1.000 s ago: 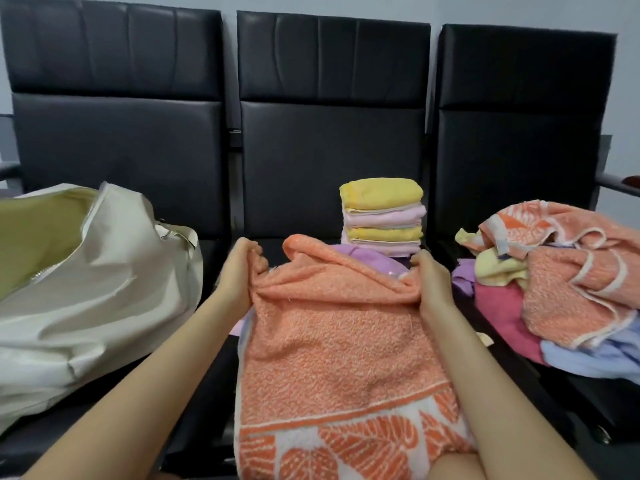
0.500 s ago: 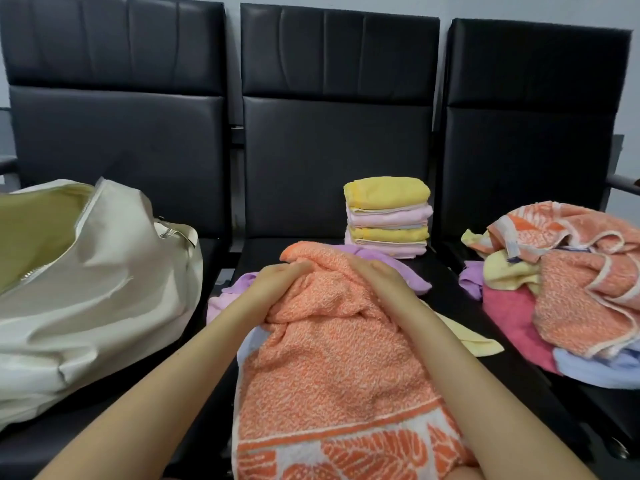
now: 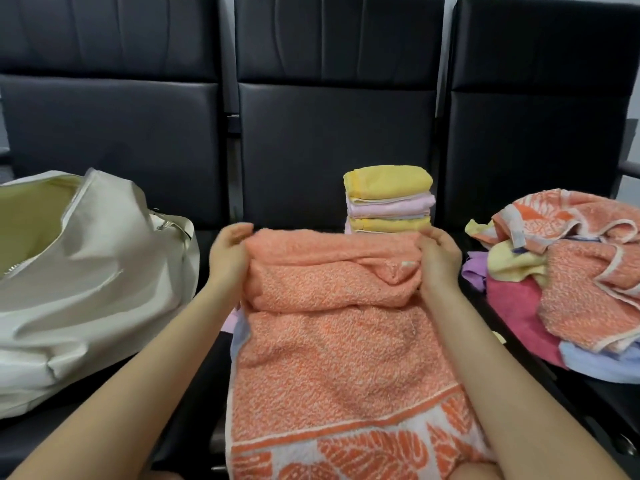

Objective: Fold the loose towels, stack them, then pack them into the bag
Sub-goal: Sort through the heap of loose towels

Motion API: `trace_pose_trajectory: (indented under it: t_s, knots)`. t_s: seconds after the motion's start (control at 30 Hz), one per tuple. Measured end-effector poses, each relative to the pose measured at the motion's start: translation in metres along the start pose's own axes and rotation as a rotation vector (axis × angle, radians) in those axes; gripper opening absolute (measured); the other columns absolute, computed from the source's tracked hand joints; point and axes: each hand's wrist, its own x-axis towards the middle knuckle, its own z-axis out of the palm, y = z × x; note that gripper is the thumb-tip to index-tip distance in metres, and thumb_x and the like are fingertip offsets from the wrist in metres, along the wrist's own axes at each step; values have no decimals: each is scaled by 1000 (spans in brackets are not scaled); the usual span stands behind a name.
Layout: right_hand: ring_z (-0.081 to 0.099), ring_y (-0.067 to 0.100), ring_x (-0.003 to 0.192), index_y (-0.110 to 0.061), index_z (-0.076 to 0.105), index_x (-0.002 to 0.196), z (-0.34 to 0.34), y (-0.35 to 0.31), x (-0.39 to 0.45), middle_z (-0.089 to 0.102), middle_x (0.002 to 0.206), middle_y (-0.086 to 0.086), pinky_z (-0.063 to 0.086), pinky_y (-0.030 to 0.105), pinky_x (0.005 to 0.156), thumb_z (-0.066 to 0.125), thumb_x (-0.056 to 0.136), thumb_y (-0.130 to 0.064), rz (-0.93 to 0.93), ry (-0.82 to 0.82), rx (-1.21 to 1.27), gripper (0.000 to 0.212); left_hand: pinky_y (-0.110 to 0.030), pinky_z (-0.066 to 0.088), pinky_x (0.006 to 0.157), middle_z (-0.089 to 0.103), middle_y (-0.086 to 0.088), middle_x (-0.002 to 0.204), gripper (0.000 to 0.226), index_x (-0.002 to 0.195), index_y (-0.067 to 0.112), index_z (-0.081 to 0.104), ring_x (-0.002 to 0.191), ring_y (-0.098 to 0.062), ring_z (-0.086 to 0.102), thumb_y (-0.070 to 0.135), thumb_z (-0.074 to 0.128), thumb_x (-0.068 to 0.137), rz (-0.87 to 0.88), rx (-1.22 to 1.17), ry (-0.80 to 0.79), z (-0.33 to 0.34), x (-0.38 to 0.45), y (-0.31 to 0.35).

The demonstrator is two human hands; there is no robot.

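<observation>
- Left hand (image 3: 228, 258): fingers curled over the left end of the orange towel (image 3: 332, 334), top fold gripped.
- Right hand (image 3: 438, 259): fingers curled over the right end of the same fold, towel gripped.
- Orange towel is held on the middle seat (image 3: 214, 344), far part bunched into a doubled-over roll between the hands; near part is draped toward the camera, leaf-pattern border at the bottom edge.
- Bits of lilac and pale blue cloth are seen under its left edge.
- Folded stack (image 3: 389, 199) of yellow and pink towels is set behind the roll, against the seat back.
- Cream bag (image 3: 90, 271) is placed on the left seat, mouth open, pale green lining shown.
- Loose towel pile (image 3: 568, 278) is heaped on the right seat: orange, yellow, magenta, lilac, pale blue.
</observation>
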Motion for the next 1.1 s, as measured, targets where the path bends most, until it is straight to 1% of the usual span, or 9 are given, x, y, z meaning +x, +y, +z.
trace_pose_trajectory:
  t_s: [0.13, 0.23, 0.4, 0.5, 0.6, 0.73, 1.0, 1.03, 1.1]
  knots:
    - [61, 22, 83, -15, 69, 79, -17, 31, 11, 69, 89, 6, 45, 29, 72, 62, 85, -9, 58, -151, -604, 11, -27, 35, 59, 47, 1, 58, 28, 63, 14, 55, 59, -14, 44, 11, 50, 90, -42, 670, -292, 1, -6, -25]
    - [51, 19, 63, -9, 58, 63, -20, 33, 19, 57, 68, 5, 36, 30, 55, 62, 88, -17, 173, -171, -708, 26, -32, 39, 63, 44, 0, 54, 48, 52, 13, 43, 59, -18, 46, 38, 52, 93, -162, 596, -171, 6, -2, -19]
    - [58, 25, 73, -9, 68, 73, -15, 33, 24, 64, 76, 10, 42, 32, 67, 60, 85, -11, 121, -207, -642, 14, -37, 43, 95, 60, -16, 125, 74, 122, 2, 61, 114, -31, 56, 66, 51, 87, -330, 657, -235, 16, 11, -12]
    - [57, 19, 74, -18, 65, 75, -14, 25, 19, 62, 79, 4, 44, 31, 68, 57, 80, -3, 43, -168, -441, 18, -32, 46, 83, 60, -15, 127, 56, 125, 3, 60, 108, -28, 58, 48, 57, 92, -337, 575, -304, 30, 19, -6]
    - [52, 4, 57, -17, 65, 95, -7, 2, 13, 59, 77, -1, 42, 19, 52, 55, 86, -3, -156, -117, -233, 19, -36, 44, 101, 61, -11, 127, 37, 123, 4, 63, 121, -27, 55, 28, 53, 97, -204, 344, -213, 37, 30, 10]
    - [54, 1, 68, -23, 65, 89, 2, -18, 13, 60, 83, -7, 44, 11, 55, 57, 90, -6, -231, -124, -32, 19, -26, 42, 63, 54, 5, 74, 19, 71, 20, 54, 70, -10, 50, 27, 60, 87, -73, -4, -134, 30, 34, 11]
    - [50, 18, 77, -9, 66, 72, -13, 32, 34, 56, 73, 2, 36, 17, 49, 54, 88, -8, 59, -222, -609, 20, -31, 41, 94, 65, -14, 121, 31, 116, 8, 69, 118, -30, 56, 23, 52, 95, -131, 657, -182, 25, 38, -38]
    - [46, 17, 74, 12, 51, 87, -16, 33, 32, 51, 70, 2, 35, 25, 52, 53, 87, -9, 52, -201, -609, 22, -34, 40, 97, 63, -15, 124, 34, 118, 10, 68, 120, -32, 53, 29, 51, 96, -108, 730, -166, 24, 36, -36]
    - [44, 19, 75, -23, 45, 67, -21, 28, 22, 48, 71, 1, 32, 31, 58, 50, 80, -16, 2, -146, -561, 16, -39, 33, 106, 55, -16, 133, 41, 125, 16, 64, 128, -34, 43, 40, 50, 95, 0, 818, -120, 21, 24, -25]
